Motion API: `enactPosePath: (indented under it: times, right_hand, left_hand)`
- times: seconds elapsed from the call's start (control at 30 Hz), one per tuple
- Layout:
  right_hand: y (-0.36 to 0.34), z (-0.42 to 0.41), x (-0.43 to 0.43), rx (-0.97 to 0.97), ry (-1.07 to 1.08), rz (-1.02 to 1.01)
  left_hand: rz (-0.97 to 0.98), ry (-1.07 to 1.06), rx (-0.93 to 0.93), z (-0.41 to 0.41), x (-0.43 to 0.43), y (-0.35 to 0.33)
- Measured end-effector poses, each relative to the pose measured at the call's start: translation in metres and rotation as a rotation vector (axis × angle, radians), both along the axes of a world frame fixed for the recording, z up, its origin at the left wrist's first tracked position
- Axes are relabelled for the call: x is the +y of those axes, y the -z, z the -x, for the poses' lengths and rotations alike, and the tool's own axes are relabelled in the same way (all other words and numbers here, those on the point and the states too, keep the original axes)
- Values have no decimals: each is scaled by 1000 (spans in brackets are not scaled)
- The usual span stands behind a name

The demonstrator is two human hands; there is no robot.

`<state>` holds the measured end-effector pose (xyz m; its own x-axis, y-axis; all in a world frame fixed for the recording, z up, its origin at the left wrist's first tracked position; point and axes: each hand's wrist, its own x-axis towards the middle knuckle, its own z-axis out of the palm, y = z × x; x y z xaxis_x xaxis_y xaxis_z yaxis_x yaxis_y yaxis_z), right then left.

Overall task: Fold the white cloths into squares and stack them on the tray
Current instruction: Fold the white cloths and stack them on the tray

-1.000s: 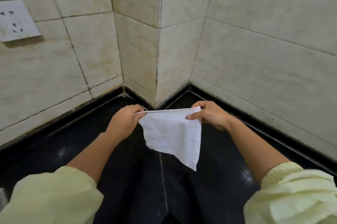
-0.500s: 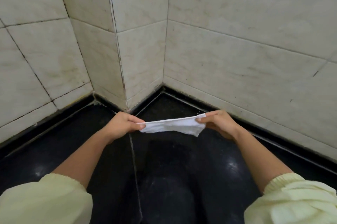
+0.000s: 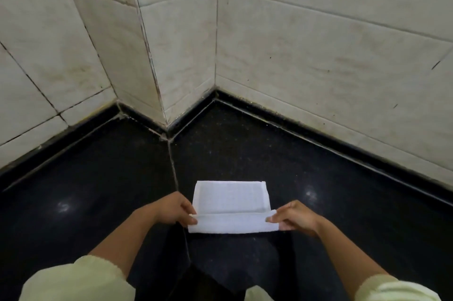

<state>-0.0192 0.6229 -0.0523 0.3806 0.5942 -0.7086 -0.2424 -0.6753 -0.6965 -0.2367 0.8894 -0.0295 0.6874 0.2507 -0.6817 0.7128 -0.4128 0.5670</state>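
A white cloth (image 3: 230, 200) lies flat on the black counter (image 3: 98, 178), with its near edge turned over into a narrow folded band. My left hand (image 3: 175, 208) pinches the left end of that band between thumb and fingers. My right hand (image 3: 293, 218) pinches the right end the same way. Both forearms come in from the bottom of the view in pale yellow sleeves. No tray is in view.
Cream tiled walls (image 3: 318, 43) close the counter in at the back, with a tiled column corner (image 3: 161, 80) jutting out just behind the cloth. A thin seam (image 3: 175, 173) runs along the counter to the left of the cloth.
The cloth, held up in the air by its top corners a second ago, now lies spread on the counter. Both hands came down with it and hold its folded near edge.
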Motion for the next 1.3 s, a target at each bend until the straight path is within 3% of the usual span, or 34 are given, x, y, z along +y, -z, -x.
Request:
enactPosePath:
  times: [0.13, 0.5, 0.7, 1.1, 1.3]
  right_hand:
    - [5, -1, 9, -35, 36, 17]
    - [26, -8, 41, -406, 140, 89]
    - [33, -17, 58, -513, 155, 170]
    - [45, -19, 74, -647, 110, 284]
    - [41, -8, 66, -854, 154, 260]
  left_hand:
    - [-48, -123, -45, -4, 0, 16]
    - [-37, -490, -264, -34, 8, 52]
    - [-202, -496, -281, -60, 13, 60]
    - [-311, -434, -245, -68, 22, 76]
    - [-484, -342, -309, -53, 8, 70]
